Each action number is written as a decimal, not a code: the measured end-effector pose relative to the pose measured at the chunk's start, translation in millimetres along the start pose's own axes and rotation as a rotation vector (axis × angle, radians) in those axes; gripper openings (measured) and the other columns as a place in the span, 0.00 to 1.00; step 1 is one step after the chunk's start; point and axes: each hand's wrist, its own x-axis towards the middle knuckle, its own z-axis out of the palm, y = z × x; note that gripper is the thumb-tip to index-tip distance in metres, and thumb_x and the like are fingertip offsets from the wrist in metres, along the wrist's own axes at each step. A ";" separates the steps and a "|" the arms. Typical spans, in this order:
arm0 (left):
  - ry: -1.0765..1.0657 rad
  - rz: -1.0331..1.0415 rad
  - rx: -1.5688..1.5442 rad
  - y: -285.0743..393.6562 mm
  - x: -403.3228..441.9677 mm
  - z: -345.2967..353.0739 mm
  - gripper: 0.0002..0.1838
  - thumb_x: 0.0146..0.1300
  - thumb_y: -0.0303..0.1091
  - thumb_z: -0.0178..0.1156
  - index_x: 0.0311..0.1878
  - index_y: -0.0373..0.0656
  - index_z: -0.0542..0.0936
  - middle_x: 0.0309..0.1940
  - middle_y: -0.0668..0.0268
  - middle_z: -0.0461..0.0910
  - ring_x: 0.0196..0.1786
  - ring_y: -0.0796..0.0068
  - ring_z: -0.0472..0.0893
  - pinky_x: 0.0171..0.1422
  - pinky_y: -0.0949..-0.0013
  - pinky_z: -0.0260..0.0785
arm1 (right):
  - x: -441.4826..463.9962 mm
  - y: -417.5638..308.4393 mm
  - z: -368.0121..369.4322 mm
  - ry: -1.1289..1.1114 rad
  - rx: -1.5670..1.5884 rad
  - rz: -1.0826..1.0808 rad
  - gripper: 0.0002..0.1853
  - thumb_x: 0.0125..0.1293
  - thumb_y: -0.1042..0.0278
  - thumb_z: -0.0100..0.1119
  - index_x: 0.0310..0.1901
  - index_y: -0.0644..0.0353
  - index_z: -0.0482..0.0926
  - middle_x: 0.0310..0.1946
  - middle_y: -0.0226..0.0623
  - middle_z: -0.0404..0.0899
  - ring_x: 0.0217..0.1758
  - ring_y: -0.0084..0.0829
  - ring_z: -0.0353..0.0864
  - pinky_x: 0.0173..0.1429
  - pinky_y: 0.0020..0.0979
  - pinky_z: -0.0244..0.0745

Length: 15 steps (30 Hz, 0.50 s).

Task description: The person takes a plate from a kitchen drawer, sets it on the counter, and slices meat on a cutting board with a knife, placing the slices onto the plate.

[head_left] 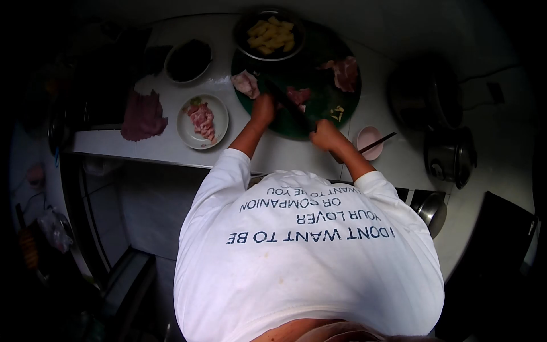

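My right hand [326,135] grips the handle of a kitchen knife, its dark blade [292,107] slanting up and left across the round green cutting board [259,62]. My left hand [263,109] is curled on the board just left of the blade; what its fingers hold is hidden. Beyond the blade lies a small piece of red meat [299,96]. A pale piece of meat [245,84] rests at the board's left edge, and a larger slab of meat [345,74] at the right. Chopped pale bits [337,114], perhaps garlic, sit near the right edge.
A metal bowl of yellow chunks [270,35] stands at the board's far edge. To the left are a plate of cut meat [200,121], a dark-filled bowl [188,60] and a purplish cloth [143,115]. On the right are a pink bowl [370,142] with a stick-like utensil and dark pots [450,157].
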 end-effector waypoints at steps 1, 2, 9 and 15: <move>-0.024 -0.006 -0.002 -0.1 1.8 -2.9 0.09 0.52 0.33 0.64 0.36 0.39 0.84 0.34 0.49 0.81 0.39 0.48 0.81 0.42 0.56 0.73 | 4.7 -7.6 -2.8 -0.032 0.003 0.021 0.17 0.51 0.68 0.55 0.38 0.74 0.80 0.37 0.64 0.79 0.45 0.58 0.79 0.52 0.44 0.74; -0.048 -0.012 -0.005 2.0 3.4 -7.0 0.09 0.52 0.34 0.65 0.35 0.39 0.83 0.34 0.49 0.81 0.39 0.48 0.81 0.41 0.55 0.73 | 12.3 -14.3 -0.4 -0.013 0.029 0.037 0.18 0.51 0.68 0.55 0.40 0.74 0.79 0.38 0.64 0.78 0.46 0.58 0.79 0.52 0.44 0.74; 0.049 -0.005 -0.066 5.8 -3.7 -2.4 0.09 0.52 0.31 0.63 0.36 0.39 0.82 0.34 0.49 0.81 0.40 0.47 0.80 0.42 0.55 0.72 | 30.2 -23.1 12.6 0.076 0.089 -0.047 0.20 0.51 0.68 0.55 0.45 0.73 0.77 0.42 0.64 0.78 0.47 0.57 0.79 0.52 0.43 0.75; 0.072 -0.034 0.000 -7.6 -0.7 6.7 0.11 0.53 0.30 0.62 0.40 0.37 0.82 0.36 0.48 0.81 0.41 0.50 0.82 0.44 0.58 0.73 | -8.5 23.0 19.8 0.063 0.099 0.075 0.17 0.51 0.67 0.56 0.38 0.72 0.80 0.34 0.61 0.80 0.40 0.54 0.81 0.46 0.42 0.75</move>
